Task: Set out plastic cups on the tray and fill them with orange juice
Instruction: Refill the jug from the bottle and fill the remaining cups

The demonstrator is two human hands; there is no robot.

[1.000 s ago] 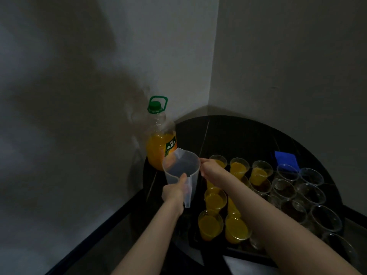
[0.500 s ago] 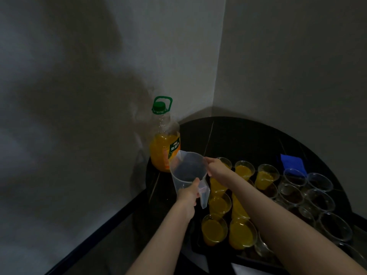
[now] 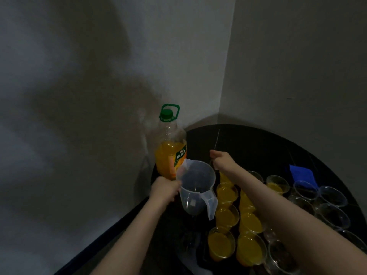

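Note:
My left hand [image 3: 164,190] grips the left side of an empty clear plastic jug [image 3: 195,188], which stands upright over the table's left part with its handle pointing front-right. My right hand [image 3: 220,159] hovers behind the jug, apart from it and holding nothing. A big bottle of orange juice [image 3: 170,155] with a green cap stands just behind the jug, about half full. Several clear cups filled with juice [image 3: 221,243] stand in rows on the dark tray [image 3: 201,257], partly hidden by my right forearm. Several empty cups [image 3: 332,215] stand to their right.
The round black table [image 3: 258,143] sits in a corner between two grey walls. A blue cloth [image 3: 301,174] lies behind the empty cups. The room is dim.
My left hand has shifted from the jug's handle to its left side. My right hand has let go of the rim and moved back. The jug has turned and come lower.

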